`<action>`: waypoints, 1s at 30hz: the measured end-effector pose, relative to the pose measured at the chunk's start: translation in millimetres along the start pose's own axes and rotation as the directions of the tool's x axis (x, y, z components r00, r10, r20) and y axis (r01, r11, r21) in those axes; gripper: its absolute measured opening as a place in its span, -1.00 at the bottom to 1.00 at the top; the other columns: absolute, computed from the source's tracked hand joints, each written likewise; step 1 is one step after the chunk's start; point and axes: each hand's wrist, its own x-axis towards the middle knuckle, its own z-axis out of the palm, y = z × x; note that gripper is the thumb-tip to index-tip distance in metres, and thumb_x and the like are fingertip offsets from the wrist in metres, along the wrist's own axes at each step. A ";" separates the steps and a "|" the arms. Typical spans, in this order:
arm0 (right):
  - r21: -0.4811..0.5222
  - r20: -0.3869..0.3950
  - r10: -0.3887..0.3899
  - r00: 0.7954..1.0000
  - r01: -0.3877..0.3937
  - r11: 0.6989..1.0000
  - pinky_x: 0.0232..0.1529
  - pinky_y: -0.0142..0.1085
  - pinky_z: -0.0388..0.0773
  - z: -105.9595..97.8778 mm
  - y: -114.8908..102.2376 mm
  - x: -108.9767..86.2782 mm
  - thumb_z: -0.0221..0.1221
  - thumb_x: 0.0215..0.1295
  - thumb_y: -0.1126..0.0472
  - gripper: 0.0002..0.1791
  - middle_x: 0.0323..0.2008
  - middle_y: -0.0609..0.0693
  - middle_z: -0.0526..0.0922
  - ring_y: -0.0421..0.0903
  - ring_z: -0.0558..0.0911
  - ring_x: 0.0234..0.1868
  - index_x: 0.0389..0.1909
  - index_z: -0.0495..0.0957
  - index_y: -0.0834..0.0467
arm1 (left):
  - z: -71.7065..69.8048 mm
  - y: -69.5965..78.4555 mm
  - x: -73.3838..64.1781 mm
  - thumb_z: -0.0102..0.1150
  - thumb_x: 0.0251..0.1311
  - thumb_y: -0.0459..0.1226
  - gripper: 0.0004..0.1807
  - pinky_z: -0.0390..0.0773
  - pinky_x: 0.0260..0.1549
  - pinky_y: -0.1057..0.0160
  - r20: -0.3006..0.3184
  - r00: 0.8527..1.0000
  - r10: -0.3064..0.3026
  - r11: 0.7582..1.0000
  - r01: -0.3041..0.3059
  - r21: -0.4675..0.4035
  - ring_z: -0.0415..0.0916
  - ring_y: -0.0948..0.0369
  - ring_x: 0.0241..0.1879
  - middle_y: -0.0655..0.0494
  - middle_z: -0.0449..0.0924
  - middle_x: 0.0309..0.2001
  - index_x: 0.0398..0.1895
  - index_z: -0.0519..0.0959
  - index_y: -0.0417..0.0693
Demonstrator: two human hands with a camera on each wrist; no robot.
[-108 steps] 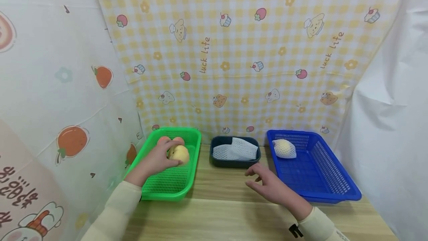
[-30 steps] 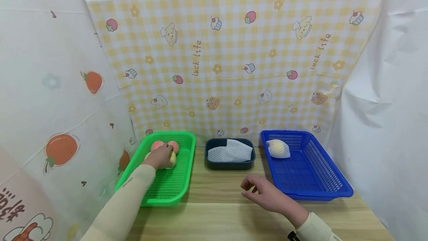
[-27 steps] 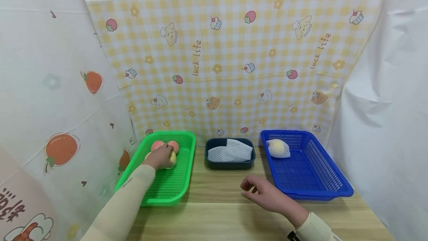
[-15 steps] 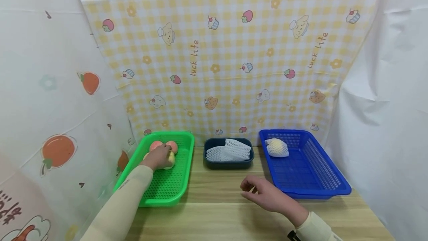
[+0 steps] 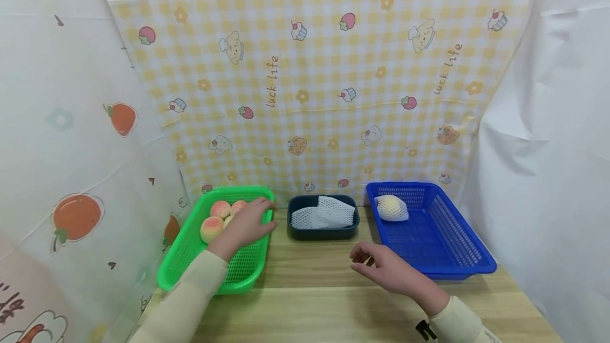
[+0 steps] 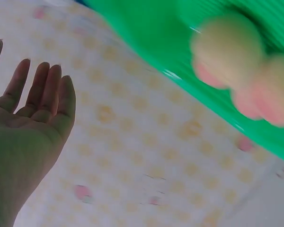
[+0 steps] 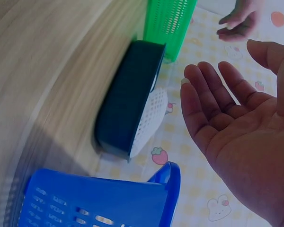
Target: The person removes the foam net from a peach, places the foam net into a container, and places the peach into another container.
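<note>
My left hand (image 5: pixel 245 226) hovers over the right side of the green basket (image 5: pixel 269 250), holding nothing, its fingers extended in the left wrist view. In that basket lie several peaches (image 5: pixel 212 229), pink and pale yellow; the hand partly covers some of them. My right hand (image 5: pixel 386 269) hangs above the wooden table in front of the blue basket (image 5: pixel 481 266), its fingers loosely bent around nothing. Between the baskets a dark teal box (image 5: pixel 323 234) holds white foam net sleeves (image 5: pixel 335 211). A peach in a foam net (image 5: pixel 392 207) sits in the blue basket's back left corner.
A yellow checked cloth (image 5: pixel 305 68) hangs right behind the containers. White cloths close off the left side (image 5: pixel 95 147) and the right side (image 5: pixel 519 120). The wooden table (image 5: pixel 305 306) stretches in front, with the right sleeve (image 5: pixel 457 322) over its right part.
My left hand first carried a pale yellow peach over the green basket, then set it down among the others. It has since let go and moved up and right. The right hand has barely moved.
</note>
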 end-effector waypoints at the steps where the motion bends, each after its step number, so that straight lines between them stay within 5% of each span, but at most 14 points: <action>1: 0.001 -0.002 -0.001 1.000 0.001 1.000 -0.03 -0.24 0.67 -1.0 -0.2 -0.2 0.24 0.69 -0.03 -0.77 -0.03 -0.16 0.73 -0.15 0.70 -0.02 0.12 0.68 -0.01 | 1.6 11.4 -2.3 0.44 0.48 -0.13 -0.57 0.65 0.23 -0.14 0.000 1.000 0.014 1.000 -0.014 -0.014 0.63 -0.07 0.26 -0.04 0.63 0.28 0.30 0.68 -0.10; 7: 0.000 -0.033 -0.010 0.999 0.010 1.000 -0.04 -0.25 0.69 -8.0 -1.2 -6.1 0.25 0.69 0.00 -0.78 -0.04 -0.13 0.73 -0.13 0.70 0.00 0.12 0.68 0.02 | 18.3 59.8 -14.1 0.44 0.50 -0.10 -0.64 0.69 0.16 -0.05 -0.007 0.995 0.101 0.992 -0.101 -0.074 0.68 0.06 0.16 0.10 0.68 0.17 0.22 0.69 -0.02; 14: -0.020 -0.071 -0.004 0.997 0.002 1.000 -0.06 -0.27 0.71 -18.6 -0.8 -12.3 0.24 0.69 0.02 -0.82 -0.08 -0.15 0.74 -0.16 0.71 -0.05 0.11 0.68 -0.01 | 34.7 82.1 -15.8 0.41 0.51 -0.15 -0.69 0.69 0.18 -0.03 -0.010 0.988 0.155 0.973 -0.154 -0.171 0.68 0.07 0.18 0.11 0.68 0.16 0.20 0.69 -0.02; 20: -0.070 -0.137 -0.018 0.990 0.008 0.998 -0.07 -0.26 0.69 -33.6 6.0 -20.8 0.25 0.69 0.05 -0.84 -0.10 -0.08 0.75 -0.17 0.70 -0.08 0.09 0.67 0.01 | 49.1 102.4 -0.5 0.42 0.49 -0.18 -0.72 0.65 0.24 -0.01 -0.019 0.979 0.205 0.960 -0.205 -0.191 0.64 0.11 0.19 0.09 0.68 0.14 0.16 0.70 -0.04; 30: -0.144 -0.295 0.058 0.954 -0.104 0.984 0.03 -0.23 0.68 -69.4 22.3 -44.2 0.27 0.67 -0.04 -0.79 -0.05 -0.14 0.75 -0.19 0.70 -0.01 0.09 0.68 -0.02 | 83.0 150.8 30.5 0.40 0.51 -0.12 -0.70 0.63 0.24 0.13 0.014 0.961 0.275 0.937 -0.264 -0.230 0.64 0.17 0.17 0.14 0.68 0.15 0.20 0.71 0.02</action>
